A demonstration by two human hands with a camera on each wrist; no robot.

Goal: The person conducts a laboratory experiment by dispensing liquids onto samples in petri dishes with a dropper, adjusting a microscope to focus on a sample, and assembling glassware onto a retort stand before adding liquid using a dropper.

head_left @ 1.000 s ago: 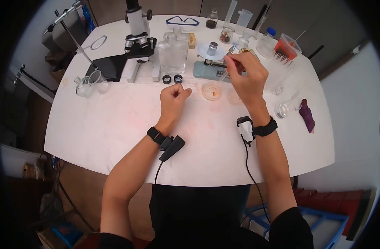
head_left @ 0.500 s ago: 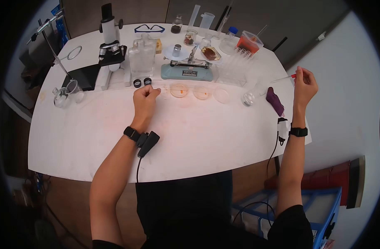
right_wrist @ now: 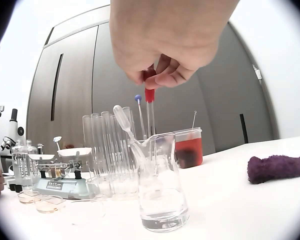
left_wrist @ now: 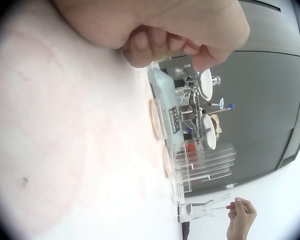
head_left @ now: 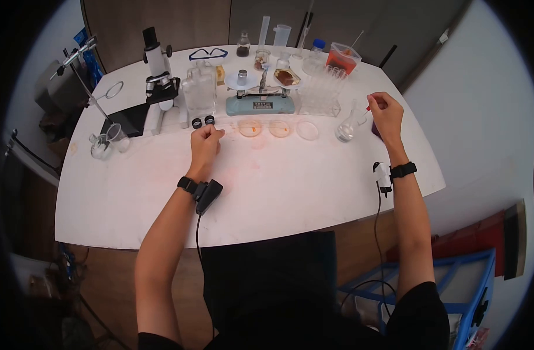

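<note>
My right hand (head_left: 389, 119) pinches the red bulb of a glass dropper (right_wrist: 149, 95) between thumb and fingers. The dropper points downward, its tube overlapping the mouth of a conical glass beaker (right_wrist: 162, 200) in the right wrist view. Clear liquid lies at the beaker's bottom, and a plastic pipette (right_wrist: 122, 119) leans in it. My left hand (head_left: 204, 149) rests on the table with curled fingers, holding nothing, near two black eyepiece-like rings (head_left: 203, 122). Right of it lie two petri dishes (head_left: 242, 129) with small orange pieces, then a third clear dish (head_left: 307, 137).
Behind the dishes stands a balance scale (head_left: 260, 106) with a weight on one pan. A rack of test tubes (head_left: 322, 96) is beside it. Farther left are clear bottles (head_left: 201, 93) and a microscope (head_left: 158, 70). A purple cloth (right_wrist: 277, 169) lies right of the beaker.
My right hand first swung right from over the dishes, carrying the dropper, then came back left to the beaker. The left hand has stayed on the table; the head view has shifted.
</note>
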